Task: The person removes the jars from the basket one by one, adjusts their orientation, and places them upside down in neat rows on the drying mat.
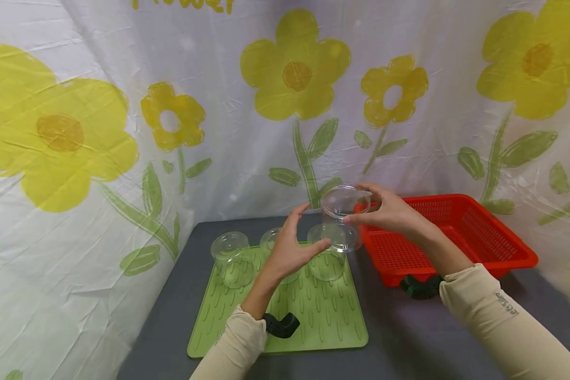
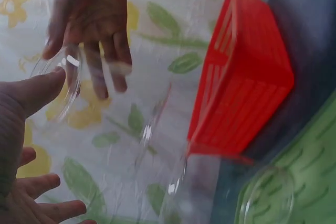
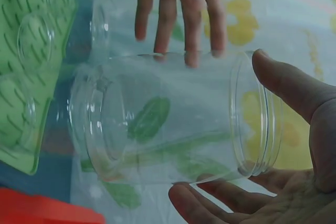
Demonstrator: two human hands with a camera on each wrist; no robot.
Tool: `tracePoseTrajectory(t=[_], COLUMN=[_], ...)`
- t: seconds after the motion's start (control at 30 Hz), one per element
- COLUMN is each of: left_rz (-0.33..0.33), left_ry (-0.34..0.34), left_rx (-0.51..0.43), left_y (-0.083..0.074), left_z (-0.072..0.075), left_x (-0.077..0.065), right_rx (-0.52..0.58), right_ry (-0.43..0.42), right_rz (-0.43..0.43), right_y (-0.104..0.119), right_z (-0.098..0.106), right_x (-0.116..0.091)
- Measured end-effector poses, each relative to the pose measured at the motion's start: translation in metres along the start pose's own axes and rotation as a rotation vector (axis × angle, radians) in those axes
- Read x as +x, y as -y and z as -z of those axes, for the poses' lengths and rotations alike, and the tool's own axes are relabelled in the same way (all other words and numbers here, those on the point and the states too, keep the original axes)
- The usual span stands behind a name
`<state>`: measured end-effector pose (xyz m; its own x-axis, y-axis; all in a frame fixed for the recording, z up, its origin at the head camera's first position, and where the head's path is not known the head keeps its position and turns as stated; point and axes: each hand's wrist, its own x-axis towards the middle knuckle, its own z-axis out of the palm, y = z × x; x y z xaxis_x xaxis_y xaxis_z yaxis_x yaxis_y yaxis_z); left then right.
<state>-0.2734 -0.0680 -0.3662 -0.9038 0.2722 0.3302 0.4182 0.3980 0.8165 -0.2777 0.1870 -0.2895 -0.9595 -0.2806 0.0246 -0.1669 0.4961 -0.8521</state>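
Near its threaded rim, a clear plastic jar point(image 1: 338, 203) point(image 3: 173, 124) is held between the thumb and fingers of my right hand point(image 1: 391, 211). It appears above or behind another clear jar point(image 1: 326, 266) that stands on a green mat point(image 1: 313, 327). My left hand point(image 1: 290, 248) is to the left of the held jar, its fingers spread and fairly straight. In the right wrist view the left fingers point(image 3: 167, 14) come close to the jar wall; I cannot tell whether they touch. Two more clear jars stand on the mat: one at left point(image 1: 233, 264), one partly hidden behind my left hand.
A red plastic basket point(image 1: 499, 258) with slotted walls stands on the grey table point(image 1: 389, 327), right of the mat. Behind the table hangs a white cloth point(image 1: 237, 158) painted with yellow flowers. Both wrists carry dark camera mounts.
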Motion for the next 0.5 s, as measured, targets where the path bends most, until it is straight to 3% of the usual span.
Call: tracePoseTrajectory(t=[0.13,0.3,0.5], left_rz=[-0.034,-0.093,-0.079], left_ry=[0.003,-0.043,-0.098], left_rx=[-0.068,-0.095,-0.112], left_y=[-0.005,-0.007,-0.007], left_z=[-0.012,-0.022,-0.028], left_x=[0.000,0.000,-0.002], right_rx=[-0.029,-0.004,0.011], right_ry=[0.026,0.056,0.057], right_rz=[0.021,0.050,0.075], right_y=[0.002,0.002,0.000], right_z=[-0.008,-0.017,-0.024], right_x=[-0.002,-0.003,-0.005])
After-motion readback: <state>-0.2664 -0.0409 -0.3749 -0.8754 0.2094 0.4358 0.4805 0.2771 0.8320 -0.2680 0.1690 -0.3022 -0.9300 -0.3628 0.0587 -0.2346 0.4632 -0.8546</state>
